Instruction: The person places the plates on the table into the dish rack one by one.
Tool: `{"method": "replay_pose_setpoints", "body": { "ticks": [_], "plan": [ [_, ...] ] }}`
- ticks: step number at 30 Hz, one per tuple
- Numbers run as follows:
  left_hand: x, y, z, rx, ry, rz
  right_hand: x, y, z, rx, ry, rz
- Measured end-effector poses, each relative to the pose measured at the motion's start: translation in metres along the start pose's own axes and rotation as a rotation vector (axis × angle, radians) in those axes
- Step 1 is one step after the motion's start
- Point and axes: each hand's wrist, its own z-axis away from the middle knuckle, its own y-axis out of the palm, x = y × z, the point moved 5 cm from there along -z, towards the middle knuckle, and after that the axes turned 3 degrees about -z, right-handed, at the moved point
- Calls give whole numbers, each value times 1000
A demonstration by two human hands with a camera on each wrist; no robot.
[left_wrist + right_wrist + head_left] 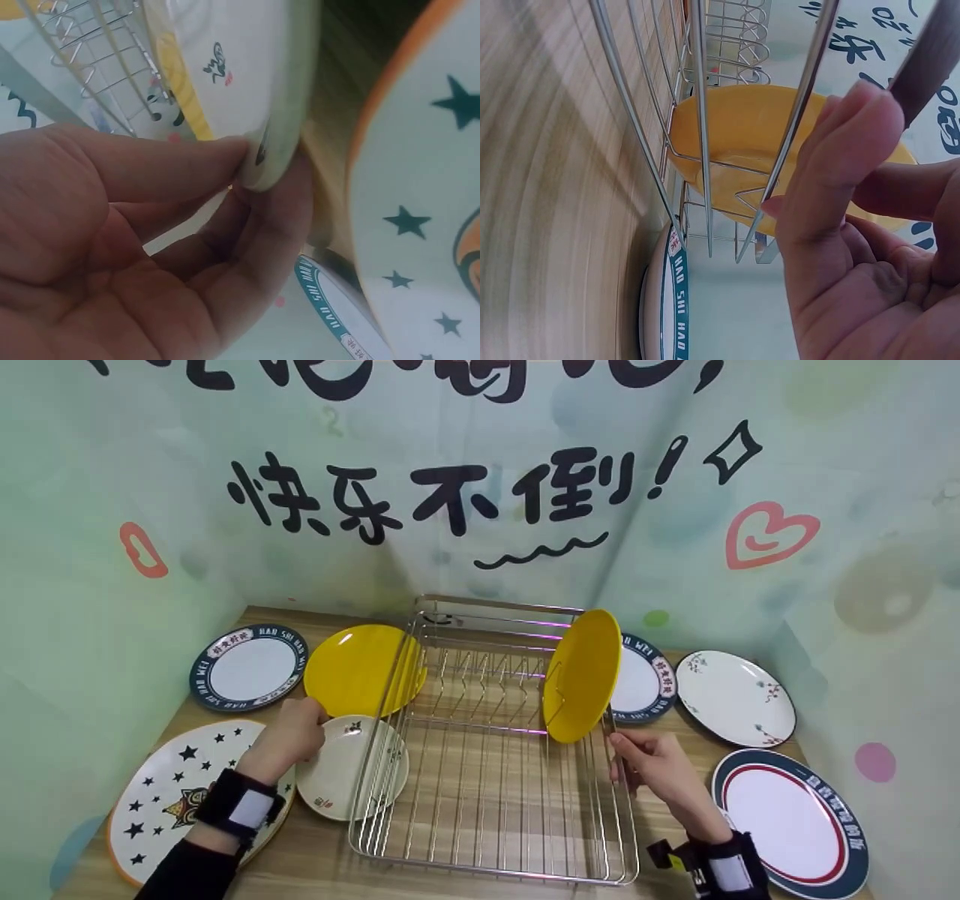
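Observation:
My left hand (291,739) pinches the rim of a small white plate (337,780) between thumb and fingers. In the left wrist view this white plate (236,67) is seen nearly edge-on. Beside it stands a metal wire dish rack (499,604), whose left side crosses in front of part of the plate. With thumb and fingers, my right hand (660,772) grips the top rail on the rack's right side. A yellow plate (585,679) stands on edge in the rack's right end, just beyond that hand, leaning and facing left.
Left of the rack lie another yellow plate (360,675), a blue-rimmed plate (247,667) and a large star-patterned plate (187,750). To the right are a blue-rimmed plate (637,682), a flowered white plate (735,697) and a red-ringed plate (787,825). A printed curtain (480,457) hangs behind.

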Motion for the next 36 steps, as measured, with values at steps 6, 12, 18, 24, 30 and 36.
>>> {"method": "replay_pose_setpoints", "body": {
  "ticks": [6,12,18,24,30,36],
  "plan": [
    [-4,-3,4,-4,15,-64,-2,-1,0,4,-4,0],
    [-5,-5,9,-57,60,-48,-2,-1,1,-1,-9,5],
    [-4,-8,15,-75,85,-23,-1,0,0,6,-27,15],
    [-7,-16,21,-43,52,25,-1,0,1,-8,-9,4],
    [-5,-27,30,-38,1,68,-1,1,0,-2,-4,-10],
    [0,-42,40,-123,-10,118,-1,2,0,0,-2,-12]
  ]
}}
